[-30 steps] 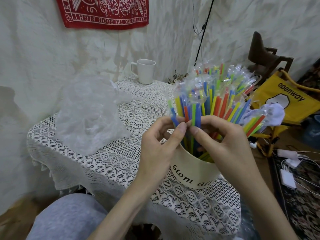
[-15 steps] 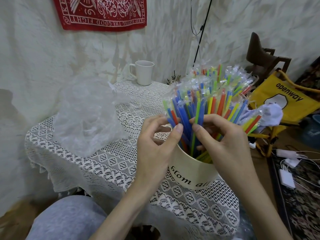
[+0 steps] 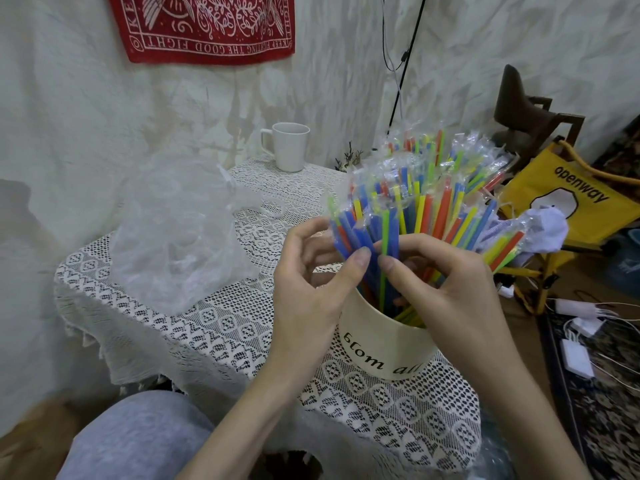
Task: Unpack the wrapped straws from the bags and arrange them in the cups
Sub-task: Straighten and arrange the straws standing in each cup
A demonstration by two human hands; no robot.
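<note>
A lace-covered worktop carries a cream cup near right, crammed with wrapped straws (many colours). Left hand and right hand pinch straws there; an emptied bag lies left.

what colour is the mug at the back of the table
White, plain: the mug shows clearly in the head view.

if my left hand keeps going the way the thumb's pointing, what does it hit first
Probably the right hand. The left hand has its thumb aimed across at the blue straws it already touches, and the right thumb sits just beyond; depth between them is unclear.
</note>
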